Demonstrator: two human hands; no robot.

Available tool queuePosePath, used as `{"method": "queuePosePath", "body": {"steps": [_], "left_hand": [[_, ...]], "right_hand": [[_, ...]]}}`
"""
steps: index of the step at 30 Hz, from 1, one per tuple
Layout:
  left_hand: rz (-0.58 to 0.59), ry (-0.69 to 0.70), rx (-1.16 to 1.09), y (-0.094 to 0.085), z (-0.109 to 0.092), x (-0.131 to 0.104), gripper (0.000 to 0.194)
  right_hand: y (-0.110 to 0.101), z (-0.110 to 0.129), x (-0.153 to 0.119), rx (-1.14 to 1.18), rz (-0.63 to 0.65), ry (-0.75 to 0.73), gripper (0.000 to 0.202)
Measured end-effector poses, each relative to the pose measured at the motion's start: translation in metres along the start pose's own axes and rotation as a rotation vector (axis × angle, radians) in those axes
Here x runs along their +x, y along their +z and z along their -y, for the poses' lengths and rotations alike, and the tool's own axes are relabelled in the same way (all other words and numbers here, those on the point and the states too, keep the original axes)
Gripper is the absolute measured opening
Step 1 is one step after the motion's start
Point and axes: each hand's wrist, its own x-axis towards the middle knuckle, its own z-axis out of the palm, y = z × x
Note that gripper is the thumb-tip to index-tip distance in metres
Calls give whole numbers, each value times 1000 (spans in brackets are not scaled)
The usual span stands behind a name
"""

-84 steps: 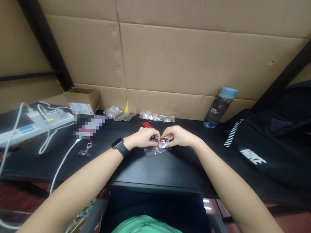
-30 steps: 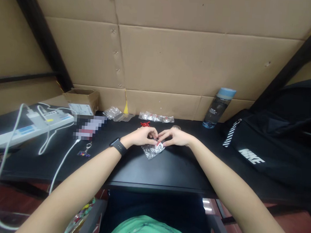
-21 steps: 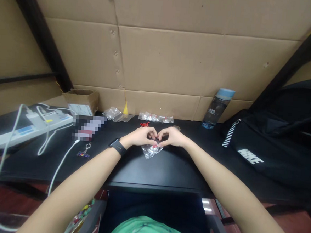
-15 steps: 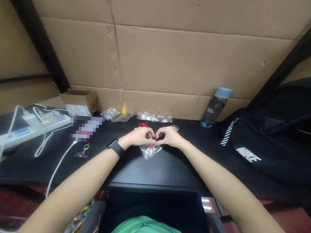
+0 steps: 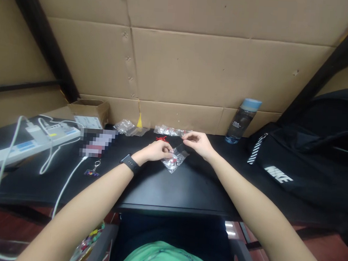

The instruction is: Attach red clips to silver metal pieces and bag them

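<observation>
A small clear plastic bag with something red and whitish inside is pinched at its upper left edge by my left hand, which wears a dark watch on the wrist. My right hand is up and to the right of the bag, apart from it. Its thumb and fingertips are pressed together close to a row of filled clear packets at the back of the desk; whatever is between them is too small to make out. Red cords lie just behind my left hand.
More clear plastic bags and a cardboard box sit at the back left. A white power strip and a keyring charm are on the left, with a white cable. A water bottle and black backpack occupy the right.
My right hand has parted from the left, moving up and right towards the packets. The bag is now more exposed and sits slightly further right and higher, still in my left hand.
</observation>
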Motion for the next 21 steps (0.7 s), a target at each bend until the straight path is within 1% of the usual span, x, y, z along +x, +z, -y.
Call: {"method": "queuePosePath", "body": {"steps": [4,8,10,11,12,14,15,16,17,18,21], "left_hand": [[-67,60,-57,0,-3,2,26],[-153,113,-281,0,-10,3,31],[-225,136,-391,0,-14,3,33],[-262,144,-430,0,-15,3,33],[-295,151,-459,0,-15,3,33],[-343,159,-500,0,-14,4,33],[-356,159,-510,0,-13,4,32],[-358,161,-513,0,-12,4,32],[-352,164,-512,1,-11,5,32],[-338,167,-508,1,-11,5,31],[-292,164,-495,3,-11,5,29]], "right_hand": [[-3,-6,4,-89,-128,34,26],[-6,-8,7,-40,-239,109,25],[-8,-7,7,-34,-252,172,23],[-9,-6,6,-47,-211,209,23],[-10,-4,5,-64,-129,240,23],[-10,-3,2,-85,108,265,26],[-9,-2,0,-83,223,253,28],[-8,-2,-1,-76,306,226,29],[-5,-2,-3,-74,346,195,29],[-3,-2,-4,-83,343,168,28],[4,-4,-4,-165,252,109,27]]}}
